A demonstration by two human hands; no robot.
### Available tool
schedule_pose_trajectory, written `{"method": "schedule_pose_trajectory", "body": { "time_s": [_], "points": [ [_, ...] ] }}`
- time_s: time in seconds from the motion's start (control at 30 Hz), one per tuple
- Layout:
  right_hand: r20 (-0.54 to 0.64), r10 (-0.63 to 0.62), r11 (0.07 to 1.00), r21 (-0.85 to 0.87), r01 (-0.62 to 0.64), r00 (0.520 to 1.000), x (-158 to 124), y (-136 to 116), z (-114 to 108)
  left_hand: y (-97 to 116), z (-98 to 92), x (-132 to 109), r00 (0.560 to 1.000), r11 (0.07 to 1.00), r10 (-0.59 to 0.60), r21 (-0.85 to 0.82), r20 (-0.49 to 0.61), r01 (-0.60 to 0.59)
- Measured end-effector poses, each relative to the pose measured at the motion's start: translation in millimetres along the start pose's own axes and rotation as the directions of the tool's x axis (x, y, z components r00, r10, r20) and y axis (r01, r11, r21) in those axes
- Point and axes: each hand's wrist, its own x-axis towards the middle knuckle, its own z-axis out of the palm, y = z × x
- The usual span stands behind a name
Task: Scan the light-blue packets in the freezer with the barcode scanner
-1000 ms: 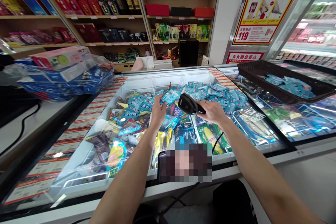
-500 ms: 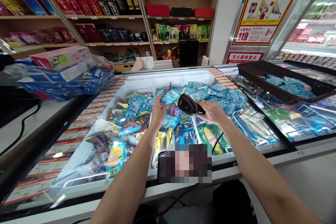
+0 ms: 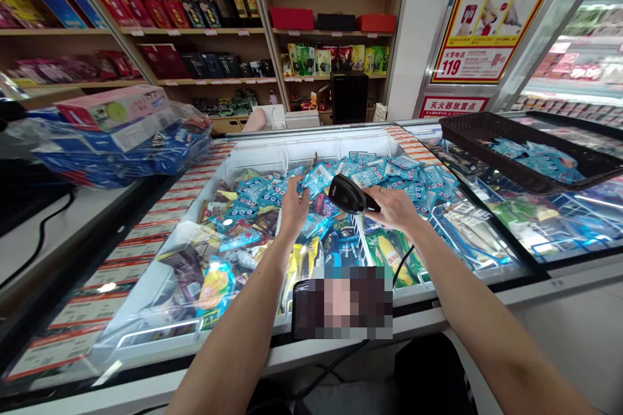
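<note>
My right hand [image 3: 392,206] is wrapped round the handle of a black barcode scanner [image 3: 346,194], whose head points left toward my other hand. Between the fingers of my left hand [image 3: 294,201] is a blue packet [image 3: 316,177], its printed side facing up. Many similar blue packets [image 3: 403,168] lie spread on the glass top of a chest freezer [image 3: 131,292]. Under the glass, yellow, green and dark packages show. A phone-like device [image 3: 302,311] with a blurred-out screen rests at the freezer's front edge, and a black cable [image 3: 403,262] hangs from the scanner.
A dark brown basket [image 3: 457,126] with some blue packets stands on the right freezer. On the left, a plastic bag [image 3: 111,155] of blue boxes has a pink box [image 3: 111,107] on top. Behind are stocked shelves [image 3: 204,31] and a black box-like object [image 3: 348,97].
Almost nothing differs. The scanner and my right hand have shifted very slightly; my left hand still holds the blue packet in the same spot.
</note>
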Motion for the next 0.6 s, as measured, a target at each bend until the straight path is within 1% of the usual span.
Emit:
{"method": "schedule_pose_trajectory", "body": {
  "time_s": [0.1, 0.37, 0.47, 0.6],
  "points": [
    [0.003, 0.000, 1.000, 0.003, 0.000, 1.000, 0, 0, 0, -1, -1.5, 0, 0.998, 0.999, -0.035, 0.002, 0.049, 0.035],
    [0.017, 0.015, 1.000, 0.011, -0.015, 1.000, 0, 0, 0, 3, -2.4, -1, 0.999, 0.998, -0.015, 0.053, 0.047, 0.013],
    [0.022, 0.043, 0.999, 0.001, -0.043, 0.999, -1, 0, -1, 8, -4.5, -2, 1.000, 0.989, 0.004, 0.149, 0.016, -0.006],
    [0.019, 0.094, 0.996, -0.012, -0.093, 0.995, -1, 2, -3, 16, -13.0, -2, 0.998, 0.932, 0.062, 0.360, -0.029, -0.047]
  ]
}}
